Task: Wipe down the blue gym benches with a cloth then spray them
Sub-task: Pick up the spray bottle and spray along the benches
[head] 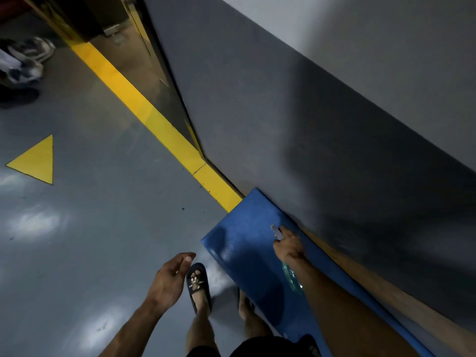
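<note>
Right hand [288, 244] grips spray bottle [291, 276], nozzle aimed along blue bench [244, 235] beside wall [283, 124], likely to mist it. Left hand [170, 276] open, empty, hanging over floor [90, 228].

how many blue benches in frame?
1. The blue bench runs along the grey wall at lower right, under the right hand. Its near end leaves the frame, so more may be out of view.
</note>
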The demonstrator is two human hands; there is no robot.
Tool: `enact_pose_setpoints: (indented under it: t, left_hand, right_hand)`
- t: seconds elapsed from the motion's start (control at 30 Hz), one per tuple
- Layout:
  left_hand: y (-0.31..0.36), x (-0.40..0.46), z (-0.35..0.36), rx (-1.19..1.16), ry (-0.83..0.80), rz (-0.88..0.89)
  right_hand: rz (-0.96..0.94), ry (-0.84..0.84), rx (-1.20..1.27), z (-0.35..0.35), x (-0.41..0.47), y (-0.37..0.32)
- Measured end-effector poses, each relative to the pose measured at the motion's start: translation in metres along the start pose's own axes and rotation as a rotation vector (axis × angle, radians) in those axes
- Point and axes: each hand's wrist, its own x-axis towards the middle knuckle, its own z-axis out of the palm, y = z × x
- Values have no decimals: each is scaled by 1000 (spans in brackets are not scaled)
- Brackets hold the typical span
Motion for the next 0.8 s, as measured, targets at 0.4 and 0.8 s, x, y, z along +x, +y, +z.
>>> enact_pose_setpoints:
  t: [0.4, 0.8]
  left_hand:
    - [-34, 6, -35, -30, -12, -11]
    - [-69, 14, -97, -22, -5, 1]
  right_hand:
    - [-231, -113, -105, 89, -53, -32]
    - [-113, -60, -77, 131, -59, -98]
